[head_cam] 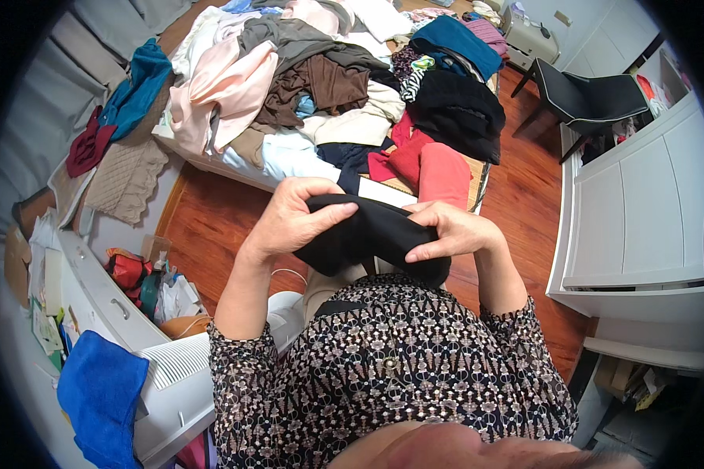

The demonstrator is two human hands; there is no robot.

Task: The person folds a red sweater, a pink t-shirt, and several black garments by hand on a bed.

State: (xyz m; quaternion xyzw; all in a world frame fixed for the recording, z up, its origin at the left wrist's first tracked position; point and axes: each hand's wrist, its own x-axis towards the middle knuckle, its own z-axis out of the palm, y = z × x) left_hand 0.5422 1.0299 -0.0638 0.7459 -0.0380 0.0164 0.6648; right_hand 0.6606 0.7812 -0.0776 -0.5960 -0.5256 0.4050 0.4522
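Note:
Both hands hold a folded black cloth garment point(369, 234) in front of my waist. My left hand point(454, 231) grips its right end, with the thumb on top. At the other end, my right hand point(302, 217) pinches the upper edge between thumb and fingers. Just beyond the cloth is a bed heaped with clothes: a pale pink garment point(229, 88), a brown one point(337, 85), a cream one point(358, 120) and a coral-red one point(443, 176). A black folded pile point(457, 111) lies at the bed's right side, near a teal folded garment point(457, 44).
A black chair point(592, 97) stands right of the bed, by a white cabinet point(639, 217). At left are a white drawer unit point(108, 293), a blue towel point(102, 393) and a beige quilted cloth point(126, 176). Bags point(179, 299) sit near the wooden floor point(211, 217).

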